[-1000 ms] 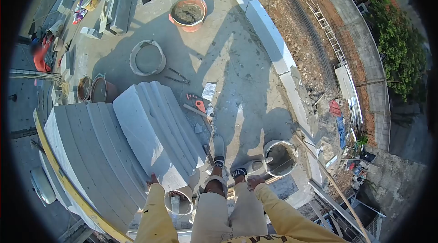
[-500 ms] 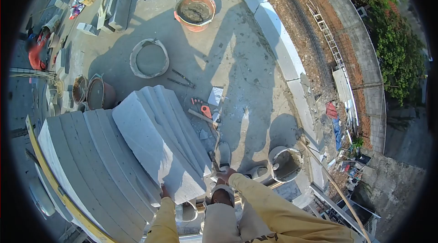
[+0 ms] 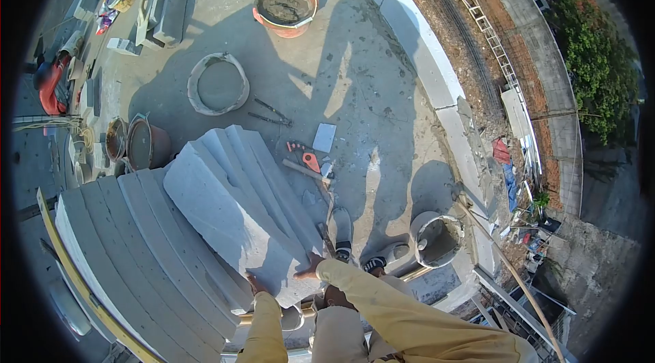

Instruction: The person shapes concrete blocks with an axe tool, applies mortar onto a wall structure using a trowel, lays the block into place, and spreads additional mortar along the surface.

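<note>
A pale grey concrete block (image 3: pixel 215 209) leans at the front of a row of several similar slabs. At its near lower end, my left hand (image 3: pixel 256 284) grips the left edge, fingers partly hidden against it. My right hand (image 3: pixel 312 266) presses on the right edge of the same block, thumb and fingers on its face. Behind it, thinner blocks (image 3: pixel 263 179) lean together. More slabs (image 3: pixel 147 247) stand in a row to the left. A long dark-tipped tool (image 3: pixel 326 240) lies by my shoe, right of the block.
A mortar bucket (image 3: pixel 437 240) stands right of my feet. Farther off are a round tub (image 3: pixel 218 84) and an orange tub (image 3: pixel 286 8). A yellow level (image 3: pixel 82 274) lies along the slabs' left side. A low white block wall (image 3: pixel 423 49) runs along the right. A person (image 3: pixel 51 86) is at far left.
My right hand has moved left from beside the tool onto the block's right edge. My left hand stays on the block, and the block's near end has shifted slightly. The view has tilted a little.
</note>
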A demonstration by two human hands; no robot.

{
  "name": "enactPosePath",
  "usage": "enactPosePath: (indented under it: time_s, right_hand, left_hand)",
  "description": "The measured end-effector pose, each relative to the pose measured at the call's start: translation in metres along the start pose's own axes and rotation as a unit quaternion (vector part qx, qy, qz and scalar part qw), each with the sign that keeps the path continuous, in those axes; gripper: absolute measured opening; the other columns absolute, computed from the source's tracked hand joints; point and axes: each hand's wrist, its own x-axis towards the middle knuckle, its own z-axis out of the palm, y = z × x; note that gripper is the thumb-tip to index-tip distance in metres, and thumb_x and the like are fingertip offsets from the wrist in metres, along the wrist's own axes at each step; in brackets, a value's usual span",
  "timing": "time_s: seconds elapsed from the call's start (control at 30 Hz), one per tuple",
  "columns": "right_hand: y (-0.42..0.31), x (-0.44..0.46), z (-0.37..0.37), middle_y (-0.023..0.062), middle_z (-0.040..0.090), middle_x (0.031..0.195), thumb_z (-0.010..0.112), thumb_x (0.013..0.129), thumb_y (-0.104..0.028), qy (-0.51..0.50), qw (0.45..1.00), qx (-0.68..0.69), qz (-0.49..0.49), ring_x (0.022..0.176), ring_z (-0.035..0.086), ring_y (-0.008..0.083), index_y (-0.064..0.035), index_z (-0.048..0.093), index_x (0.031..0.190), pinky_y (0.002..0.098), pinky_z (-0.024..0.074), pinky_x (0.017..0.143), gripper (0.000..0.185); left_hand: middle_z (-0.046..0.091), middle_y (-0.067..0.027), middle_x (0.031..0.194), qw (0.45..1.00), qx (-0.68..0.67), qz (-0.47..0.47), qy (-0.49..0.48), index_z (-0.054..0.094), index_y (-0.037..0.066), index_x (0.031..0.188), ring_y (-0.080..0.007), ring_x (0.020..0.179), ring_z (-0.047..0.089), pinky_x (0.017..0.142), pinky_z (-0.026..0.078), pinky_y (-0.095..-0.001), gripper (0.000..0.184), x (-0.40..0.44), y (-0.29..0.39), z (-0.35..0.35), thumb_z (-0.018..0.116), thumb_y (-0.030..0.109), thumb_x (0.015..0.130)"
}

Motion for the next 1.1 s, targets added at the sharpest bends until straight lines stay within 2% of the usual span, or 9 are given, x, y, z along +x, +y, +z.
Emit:
enactPosePath:
  time_s: [0.07,0.17,0.27,0.37,0.47,0.57,0.67,0.93,1.1]
  right_hand:
    - [-0.008,-0.01,0.006,0.0275,0.043,0.133,0.081,0.051,-0.058,0.021,1.0,0.001,-0.006,0.124,0.044,0.0374,0.0062,0.029,0.137,0.0387,0.036,0.104,0.119]
    - [-0.014,-0.023,-0.008,0.027,0.055,0.118,0.082,0.052,-0.054,0.073,0.997,-0.023,-0.001,0.11,0.056,0.0362,0.0066,0.04,0.128,0.0391,0.0449,0.094,0.106]
    - [-0.018,-0.039,-0.043,0.0271,0.055,0.118,0.082,0.051,-0.054,0.072,0.995,-0.055,-0.028,0.111,0.056,0.0362,0.0059,0.041,0.127,0.0398,0.0444,0.094,0.105]
    - [-0.05,-0.079,-0.086,0.0249,0.053,0.122,0.079,0.052,-0.06,0.053,0.995,-0.078,-0.019,0.114,0.053,0.0358,0.0043,0.04,0.129,0.0396,0.0426,0.096,0.108]
    - [-0.083,-0.123,-0.111,0.023,0.055,0.121,0.078,0.054,-0.061,0.059,0.992,-0.108,-0.021,0.112,0.055,0.0352,0.003,0.042,0.128,0.039,0.0426,0.095,0.104]
    - [-0.103,-0.161,-0.124,0.0237,0.055,0.121,0.076,0.056,-0.063,0.032,0.994,-0.099,-0.019,0.112,0.055,0.0353,0.0037,0.042,0.129,0.0392,0.0424,0.095,0.105]
    - [-0.108,-0.193,-0.121,0.0258,0.053,0.123,0.073,0.057,-0.068,0.01,0.997,-0.078,0.006,0.114,0.054,0.0362,0.0064,0.04,0.13,0.0393,0.0419,0.096,0.108]
    - [-0.083,-0.256,-0.096,0.0273,0.052,0.122,0.071,0.061,-0.065,-0.003,1.0,0.005,0.025,0.11,0.056,0.0357,0.0112,0.044,0.127,0.0394,0.0432,0.096,0.105]
    - [-0.07,-0.285,-0.11,0.026,0.058,0.113,0.07,0.062,-0.065,0.025,0.995,0.094,0.004,0.103,0.061,0.0344,0.0119,0.045,0.125,0.0384,0.0471,0.09,0.103]
  left_hand:
    - [0.032,-0.0124,0.147,1.0,-0.009,0.013,0.009,0.021,0.006,0.147,-0.027,0.133,0.032,0.111,0.022,-0.0408,0.107,-0.002,0.002,-0.003,0.036,0.084,0.075]
    - [0.024,-0.007,0.152,0.99,-0.019,-0.13,-0.06,0.026,0.018,0.147,-0.0284,0.136,0.028,0.111,0.017,-0.0496,0.101,0.034,-0.027,-0.024,0.039,0.084,0.072]
    - [0.025,-0.0065,0.152,0.966,-0.12,-0.158,-0.163,0.026,0.019,0.147,-0.0293,0.136,0.028,0.11,0.018,-0.0507,0.098,-0.093,0.059,0.011,0.039,0.083,0.073]
    - [0.028,-0.0083,0.15,0.953,-0.112,-0.194,-0.205,0.025,0.016,0.146,-0.0306,0.135,0.03,0.109,0.023,-0.0508,0.1,-0.143,0.117,0.023,0.041,0.082,0.073]
    - [0.03,-0.0115,0.148,0.88,-0.289,-0.129,-0.355,0.028,0.009,0.144,-0.0327,0.131,0.035,0.108,0.027,-0.0497,0.101,-0.126,0.135,0.028,0.046,0.079,0.074]
    - [0.038,-0.0112,0.143,0.928,-0.284,-0.123,-0.207,0.031,0.008,0.142,-0.034,0.126,0.041,0.103,0.034,-0.0504,0.095,-0.169,0.204,0.041,0.049,0.074,0.076]
    - [0.045,-0.0125,0.136,0.92,-0.282,0.052,-0.267,0.034,0.008,0.141,-0.0358,0.12,0.046,0.099,0.039,-0.051,0.09,-0.117,0.172,0.02,0.052,0.07,0.078]
    - [0.057,-0.0154,0.12,0.907,-0.262,-0.071,-0.32,0.043,0.01,0.134,-0.0345,0.106,0.057,0.091,0.046,-0.0492,0.069,-0.129,0.173,-0.001,0.057,0.054,0.081]
    - [0.06,-0.0145,0.113,0.941,-0.176,-0.02,-0.289,0.045,0.004,0.13,-0.0306,0.101,0.059,0.088,0.049,-0.0442,0.069,-0.208,0.202,0.01,0.069,0.039,0.075]
